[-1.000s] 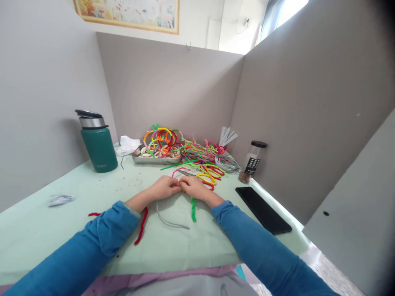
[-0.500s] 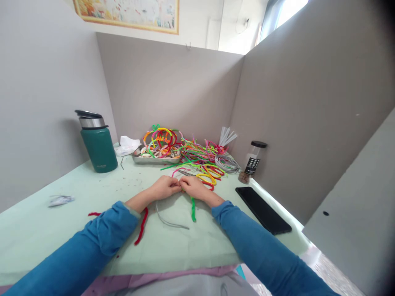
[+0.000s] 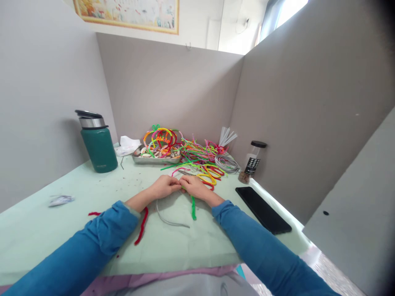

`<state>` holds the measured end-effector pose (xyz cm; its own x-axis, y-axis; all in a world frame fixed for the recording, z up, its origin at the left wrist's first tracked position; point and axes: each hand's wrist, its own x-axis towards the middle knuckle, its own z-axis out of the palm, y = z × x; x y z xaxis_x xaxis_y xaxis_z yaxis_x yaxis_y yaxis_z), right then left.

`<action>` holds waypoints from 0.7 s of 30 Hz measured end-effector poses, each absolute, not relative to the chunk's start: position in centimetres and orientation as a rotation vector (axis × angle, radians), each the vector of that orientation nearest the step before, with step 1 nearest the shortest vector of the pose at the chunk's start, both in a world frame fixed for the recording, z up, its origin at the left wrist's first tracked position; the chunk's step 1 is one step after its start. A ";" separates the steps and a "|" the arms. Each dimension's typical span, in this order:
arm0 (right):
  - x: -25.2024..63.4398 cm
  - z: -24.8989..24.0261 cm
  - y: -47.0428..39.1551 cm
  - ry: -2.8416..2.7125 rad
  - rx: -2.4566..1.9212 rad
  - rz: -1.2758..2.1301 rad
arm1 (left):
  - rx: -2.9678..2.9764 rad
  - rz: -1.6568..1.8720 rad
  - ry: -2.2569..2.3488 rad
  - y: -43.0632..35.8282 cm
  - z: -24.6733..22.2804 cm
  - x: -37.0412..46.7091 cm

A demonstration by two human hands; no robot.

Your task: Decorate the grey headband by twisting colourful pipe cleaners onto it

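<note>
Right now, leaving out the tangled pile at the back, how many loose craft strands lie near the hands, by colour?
Red strand: 1, by the left sleeve
Grey wire: 1, between the forearms
Green strand: 1, running up under the right hand
Small red scrap: 1
Total: 4
Both hands meet at the green strand's top; the left hand touches the right.

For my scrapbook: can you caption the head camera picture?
Left hand and right hand pinch a fuzzy green pipe cleaner on the pale green table.
</note>
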<state>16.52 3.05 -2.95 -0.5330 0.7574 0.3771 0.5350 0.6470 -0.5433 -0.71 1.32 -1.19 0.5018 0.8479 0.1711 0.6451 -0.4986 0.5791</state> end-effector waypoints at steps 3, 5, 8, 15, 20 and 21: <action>16.5 -2.8 2.8 -2.256 -1.003 0.536 | 2.280 0.648 1.239 1.3 -1.2 -0.7; 16.5 -2.7 2.7 -2.244 -0.997 0.551 | 2.268 0.667 1.258 1.3 -1.1 -0.6; 16.5 -2.6 2.6 -2.229 -0.980 0.565 | 2.237 0.674 1.268 1.2 -0.9 -0.6; 16.6 -2.6 2.4 -2.210 -0.955 0.635 | 2.202 0.644 1.286 1.0 -0.7 -0.6; 16.6 -2.6 2.4 -2.183 -0.937 0.666 | 2.208 0.649 1.306 1.0 -0.7 -0.6; 16.6 -2.6 2.4 -2.180 -0.936 0.672 | 2.209 0.653 1.308 1.0 -0.7 -0.6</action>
